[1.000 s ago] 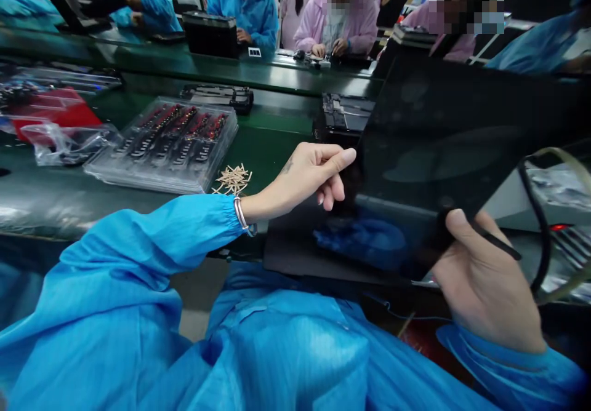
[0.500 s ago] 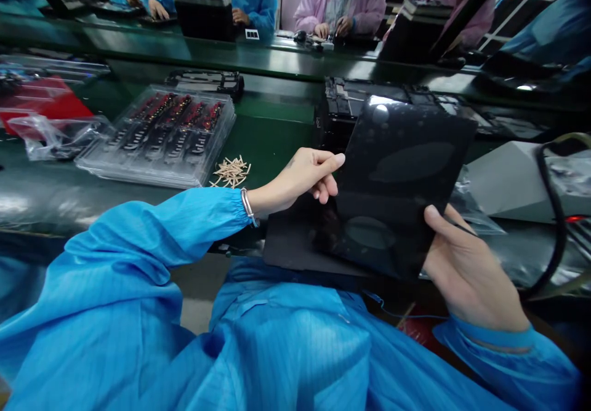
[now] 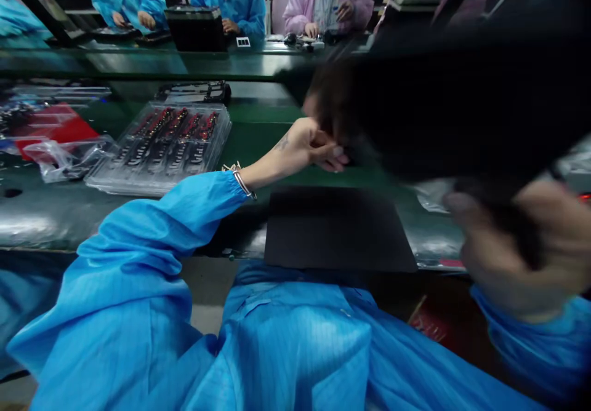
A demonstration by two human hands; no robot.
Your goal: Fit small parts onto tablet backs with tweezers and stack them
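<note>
My right hand (image 3: 512, 245), smeared by motion, grips the lower edge of a flat, glossy black panel (image 3: 462, 103) that looks like a tablet screen. The panel is lifted and tilted, blurred, and fills the upper right of the view. By its left end is my left hand (image 3: 318, 146), its fingers curled in a pinch; whatever they hold, if anything, is hidden. A reflection of that hand seems to show in the panel. Below, a dark mat (image 3: 339, 229) lies on the green bench (image 3: 258, 134) at the front edge.
Clear trays (image 3: 161, 146) of dark and red parts stand left of my left arm. Farther left lie a red sheet (image 3: 60, 128) and crumpled clear plastic (image 3: 64, 159). A dark part (image 3: 194, 91) lies behind the trays. Co-workers in blue and pink sit across the bench.
My right hand has raised the black panel up and to the right, tilting it over and uncovering the mat. The left hand has shifted slightly upward, fingers still curled.
</note>
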